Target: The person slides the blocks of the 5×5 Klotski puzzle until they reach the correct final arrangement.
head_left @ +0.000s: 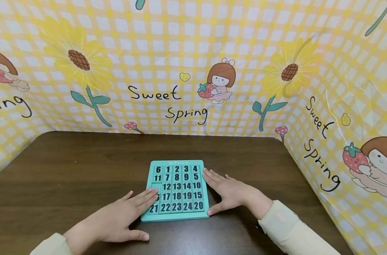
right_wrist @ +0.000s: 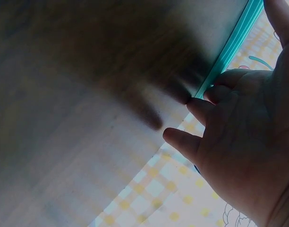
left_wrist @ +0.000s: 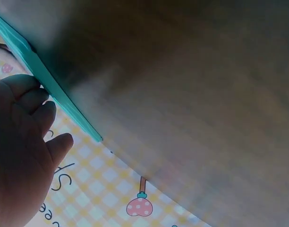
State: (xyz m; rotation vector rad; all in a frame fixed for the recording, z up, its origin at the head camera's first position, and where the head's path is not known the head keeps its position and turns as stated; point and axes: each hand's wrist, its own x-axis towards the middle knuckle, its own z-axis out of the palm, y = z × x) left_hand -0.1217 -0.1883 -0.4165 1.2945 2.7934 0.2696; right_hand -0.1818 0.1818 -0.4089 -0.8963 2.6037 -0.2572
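Note:
A teal number slide puzzle [head_left: 177,217] lies flat on the table, its tiles printed with black numbers. The empty slot [head_left: 155,185] is in the leftmost column, third row. My left hand [head_left: 117,217] reaches over the puzzle's left side with straight fingers; its fingertips touch the tile below that slot and partly hide its number. Its thumb is spread away over the table. Along the puzzle's right edge rests my right hand [head_left: 233,193], fingertips near the upper part and thumb at the lower corner. The right wrist view shows the puzzle's teal side [right_wrist: 232,42] by the fingers.
The dark brown wooden table [head_left: 94,163] extends around the puzzle. Behind it and on the right hangs a yellow checked cloth [head_left: 168,46] with sunflowers, cartoon girls and the words "Sweet Spring". Light sleeves [head_left: 295,226] cover both forearms.

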